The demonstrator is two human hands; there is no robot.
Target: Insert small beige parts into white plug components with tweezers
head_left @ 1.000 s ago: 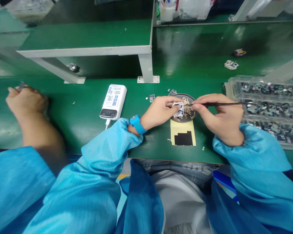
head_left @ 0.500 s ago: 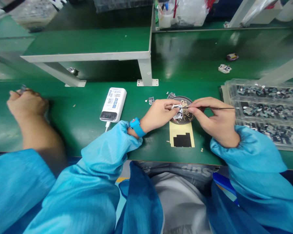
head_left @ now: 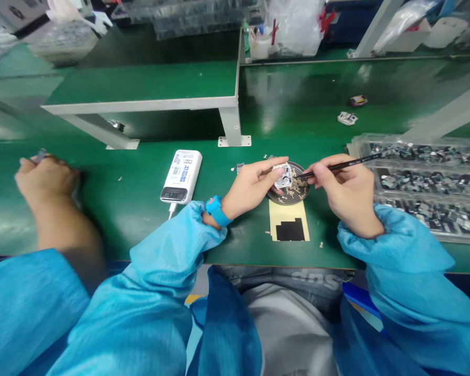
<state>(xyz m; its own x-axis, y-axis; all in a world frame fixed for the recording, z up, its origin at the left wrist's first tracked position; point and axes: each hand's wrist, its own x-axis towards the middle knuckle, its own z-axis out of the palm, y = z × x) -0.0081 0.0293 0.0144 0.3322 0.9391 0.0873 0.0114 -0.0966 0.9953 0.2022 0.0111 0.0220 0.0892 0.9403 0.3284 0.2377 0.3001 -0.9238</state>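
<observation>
A small white part [head_left: 283, 176], squarish and frame-like with dark detail on its face too fine to make out, is held over a round, dark dish [head_left: 306, 194] at a green workbench [head_left: 243, 245]. The person's left hand [head_left: 247, 192] grips the part between thumb and fingers, its forearm angled in from the lower left, a blue wristband [head_left: 219, 211] below the wrist. The right hand [head_left: 347, 190], coming from the opposite side in a gathered blue sleeve [head_left: 395, 240], pinches a slim dark tool [head_left: 352, 163] between thumb and fingers, its tip at the part's right edge; whether the two touch cannot be told. Small tan bits [head_left: 288, 197] lie scattered in the dish, which overlaps a yellow card [head_left: 288, 211] bearing a black, stepped shape [head_left: 290, 230]. To the right, a clear tray [head_left: 434, 164] holds heaps of small metallic pieces [head_left: 431, 180] in three rows. At far left, a co-worker's hand [head_left: 50, 180] closes on a small object, partly hidden.
</observation>
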